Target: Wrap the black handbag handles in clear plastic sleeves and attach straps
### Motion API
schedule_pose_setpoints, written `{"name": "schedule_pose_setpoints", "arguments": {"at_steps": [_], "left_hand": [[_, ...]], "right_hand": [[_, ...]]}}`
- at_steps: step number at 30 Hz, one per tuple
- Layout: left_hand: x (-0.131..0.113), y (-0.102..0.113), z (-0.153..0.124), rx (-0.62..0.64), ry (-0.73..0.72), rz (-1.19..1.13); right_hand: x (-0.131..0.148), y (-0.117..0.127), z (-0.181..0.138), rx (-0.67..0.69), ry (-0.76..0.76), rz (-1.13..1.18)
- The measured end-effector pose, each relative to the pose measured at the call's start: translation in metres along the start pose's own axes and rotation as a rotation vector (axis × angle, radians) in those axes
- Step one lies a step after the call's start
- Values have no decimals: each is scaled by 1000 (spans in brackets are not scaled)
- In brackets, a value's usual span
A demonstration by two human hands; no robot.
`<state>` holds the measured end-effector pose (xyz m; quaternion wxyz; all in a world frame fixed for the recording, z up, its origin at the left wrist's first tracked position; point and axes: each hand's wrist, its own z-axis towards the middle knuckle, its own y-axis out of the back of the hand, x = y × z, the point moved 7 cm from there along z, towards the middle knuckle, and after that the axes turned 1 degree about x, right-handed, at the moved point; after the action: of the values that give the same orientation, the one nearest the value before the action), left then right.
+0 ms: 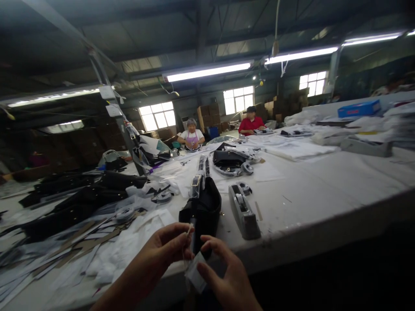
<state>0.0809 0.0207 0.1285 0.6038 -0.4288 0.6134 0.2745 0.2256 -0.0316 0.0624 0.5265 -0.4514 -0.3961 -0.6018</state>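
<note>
My left hand point(162, 250) pinches a thin pale string point(190, 228) between thumb and forefinger. The string runs down to a small white packet point(196, 273) that looks like a hang tag in clear plastic. My right hand point(227, 272) holds this packet, its thumb over the edge and its forefinger curved above; the other fingers are partly hidden. Just beyond both hands a black handbag point(209, 203) stands at the table edge. Its strap has a buckle point(195, 185) wrapped in clear plastic. A grey tape dispenser point(243, 211) sits right of the bag.
Black bags point(74, 198), cardboard strips point(82, 236) and white tissue point(129, 255) cover the left of the white table point(301, 190). Another black bag point(228, 160) lies ahead. Two people point(192, 136) point(251, 123) work at the far side. A blue box point(358, 109) is at right.
</note>
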Motion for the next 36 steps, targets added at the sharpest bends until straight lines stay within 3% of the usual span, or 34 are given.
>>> {"name": "schedule_pose_setpoints", "arguments": {"at_steps": [9, 15, 17, 22, 26, 29, 33, 36], "left_hand": [[6, 19, -4, -37, 23, 90], [-2, 10, -7, 46, -100, 768], [0, 7, -6, 74, -114, 843], [-5, 10, -2, 34, -177, 738], [-1, 18, 2, -20, -75, 395], [-5, 16, 3, -19, -104, 136], [-13, 5, 6, 7, -126, 91], [-17, -11, 6, 95, -126, 206]], "right_hand": [[-30, -3, 2, 130, -295, 646], [-38, -10, -1, 143, -422, 816], [-41, -9, 0, 117, -440, 795], [-57, -10, 5, 95, -424, 681], [-69, -15, 9, 137, -359, 580], [-69, -14, 7, 150, -295, 336], [-35, 1, 7, 18, -67, -16], [8, -2, 8, 5, 130, -51]]}}
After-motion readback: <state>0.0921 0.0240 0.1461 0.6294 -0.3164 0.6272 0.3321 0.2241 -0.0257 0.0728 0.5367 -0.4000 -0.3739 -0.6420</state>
